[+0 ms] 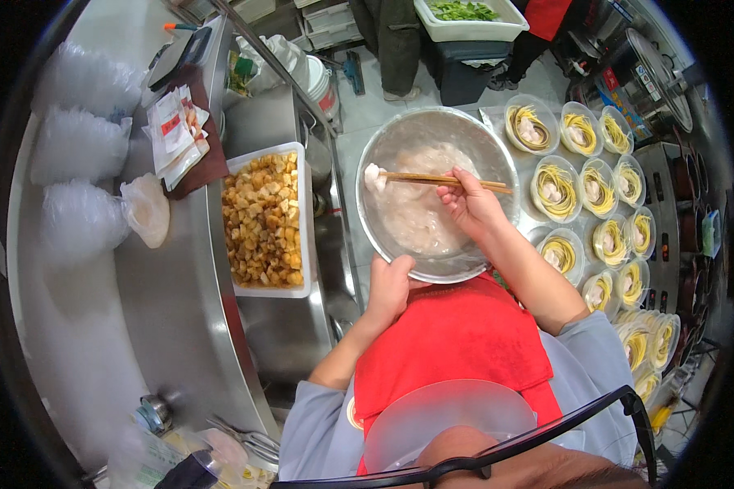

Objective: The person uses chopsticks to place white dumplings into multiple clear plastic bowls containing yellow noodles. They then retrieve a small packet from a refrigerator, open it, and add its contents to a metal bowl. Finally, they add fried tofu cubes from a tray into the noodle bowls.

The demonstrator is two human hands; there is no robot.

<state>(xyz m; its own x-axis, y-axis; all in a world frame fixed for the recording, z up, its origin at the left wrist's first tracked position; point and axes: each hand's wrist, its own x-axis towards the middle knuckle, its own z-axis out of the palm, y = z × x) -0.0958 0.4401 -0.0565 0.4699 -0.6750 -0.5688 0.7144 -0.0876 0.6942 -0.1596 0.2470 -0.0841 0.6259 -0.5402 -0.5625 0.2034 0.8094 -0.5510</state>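
My left hand (393, 282) grips the near rim of a large round metal bowl (367, 211), held in front of my red apron (452, 336). In the bowl lies a pale, wet, translucent mass (422, 214) that looks like raw meat or fish slices. My right hand (470, 203) holds a pair of wooden chopsticks (422, 179) across the bowl. A whitish clump (375, 178) sits at their tips near the bowl's left wall. Right of the bowl, clear plastic bowls (553, 189) hold yellow noodle-like strands, many with pale pieces on top.
A white tub (306, 232) of browned cubes stands on the left, beside a steel counter (177, 305) with bagged plastic ware (79, 147) and sachets (174, 134). Ahead are a person's legs (397, 55), another person in red, and a tray of greens (483, 30) on a dark bin (470, 70).
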